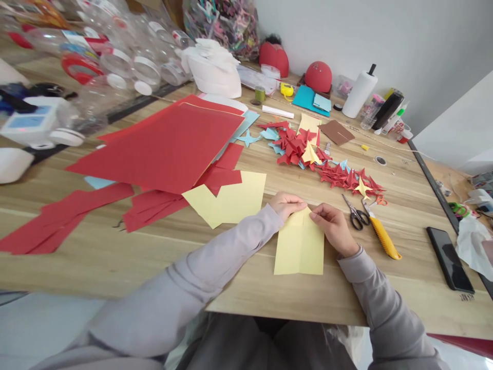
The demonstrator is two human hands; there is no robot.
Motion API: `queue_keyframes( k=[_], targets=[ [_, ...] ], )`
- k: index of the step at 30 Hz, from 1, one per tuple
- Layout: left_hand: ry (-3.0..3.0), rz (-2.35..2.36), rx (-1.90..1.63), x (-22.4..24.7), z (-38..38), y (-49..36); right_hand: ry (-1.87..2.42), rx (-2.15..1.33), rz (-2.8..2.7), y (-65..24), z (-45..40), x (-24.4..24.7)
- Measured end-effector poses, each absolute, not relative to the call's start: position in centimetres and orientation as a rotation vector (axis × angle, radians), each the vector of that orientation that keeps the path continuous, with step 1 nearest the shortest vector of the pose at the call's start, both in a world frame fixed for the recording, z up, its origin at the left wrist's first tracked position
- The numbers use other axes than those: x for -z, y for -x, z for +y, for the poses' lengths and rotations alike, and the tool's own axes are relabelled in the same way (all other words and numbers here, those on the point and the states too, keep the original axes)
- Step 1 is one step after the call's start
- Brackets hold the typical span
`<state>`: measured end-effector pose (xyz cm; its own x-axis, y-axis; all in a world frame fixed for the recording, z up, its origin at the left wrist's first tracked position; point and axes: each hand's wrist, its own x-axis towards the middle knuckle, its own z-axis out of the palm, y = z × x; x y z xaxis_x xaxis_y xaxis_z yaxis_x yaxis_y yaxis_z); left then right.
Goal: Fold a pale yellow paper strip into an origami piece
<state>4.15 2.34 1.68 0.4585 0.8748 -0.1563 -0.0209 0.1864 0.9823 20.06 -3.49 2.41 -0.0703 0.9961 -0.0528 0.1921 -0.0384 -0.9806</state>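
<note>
A pale yellow sheet of paper (300,249) with a lengthwise crease lies on the wooden table in front of me. My left hand (287,204) pinches its top edge near the left corner. On the other side, my right hand (332,224) grips the top right part between thumb and fingers. The top of the sheet is partly hidden by my fingers. Left of my hands lies a cut piece of yellow paper (242,200) with a notch in it. Black-handled scissors (358,217) and a yellow utility knife (383,236) rest to the right of my right hand.
Red paper sheets (165,144) and red strips (57,221) cover the left. Folded red stars (296,146) are heaped beyond my hands. A black phone (450,259) lies at the right. Plastic bottles (119,56) crowd the back left, and a white roll (359,92) stands at the back.
</note>
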Motion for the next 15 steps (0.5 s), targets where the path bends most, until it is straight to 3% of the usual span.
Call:
queue_keyframes(
  k=[15],
  targets=[
    [-1.545,0.909,-0.869,-1.34,1.8,-4.71,1.339,-1.193,-1.381,-20.01,-3.59,-2.33]
  ],
)
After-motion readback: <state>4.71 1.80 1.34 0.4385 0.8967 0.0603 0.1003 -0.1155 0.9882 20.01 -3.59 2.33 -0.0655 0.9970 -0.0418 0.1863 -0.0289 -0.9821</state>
